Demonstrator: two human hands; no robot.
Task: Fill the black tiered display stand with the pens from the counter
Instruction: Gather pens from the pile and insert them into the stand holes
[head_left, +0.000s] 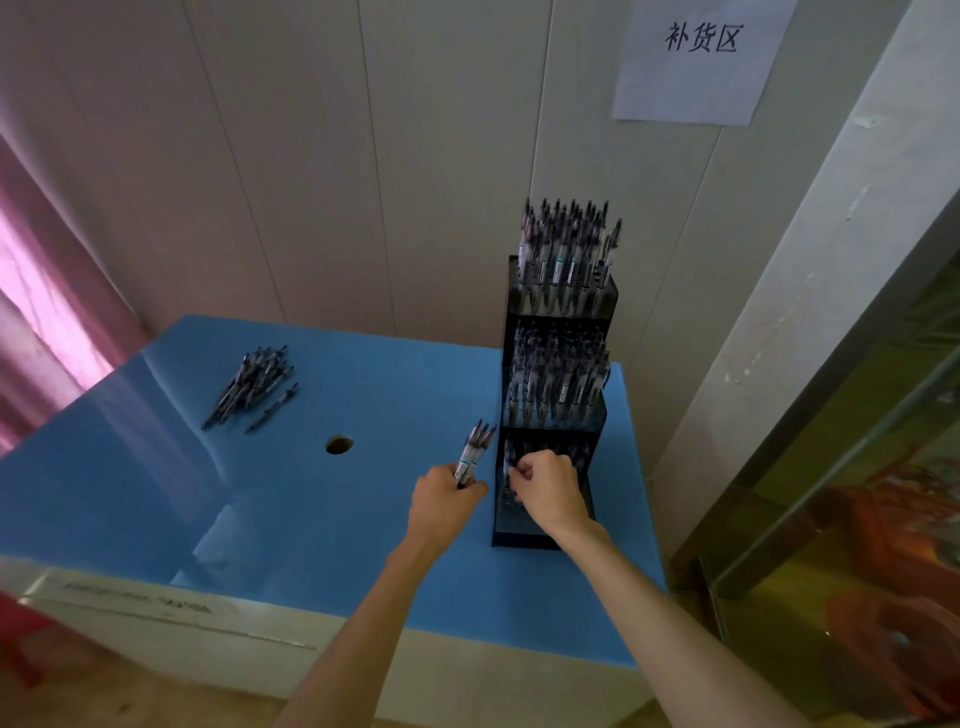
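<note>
The stand (556, 415) is on the worktop (363, 395) at the right, by the wall. Loose pens (252, 387) lie far left.

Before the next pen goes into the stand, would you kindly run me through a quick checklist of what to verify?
1. Supply in hand: left hand grips a small bundle of pens: ok.
2. Right hand at the bottom tier of the black stand: ok.
3. Pen pinched in its fingers: cannot tell.
4. Free slots in the bottom tier: ok, mostly empty.
5. Top tier and middle tier filled: ok.
6. Counter cleared of pens: not ok, loose pile remains.
</note>
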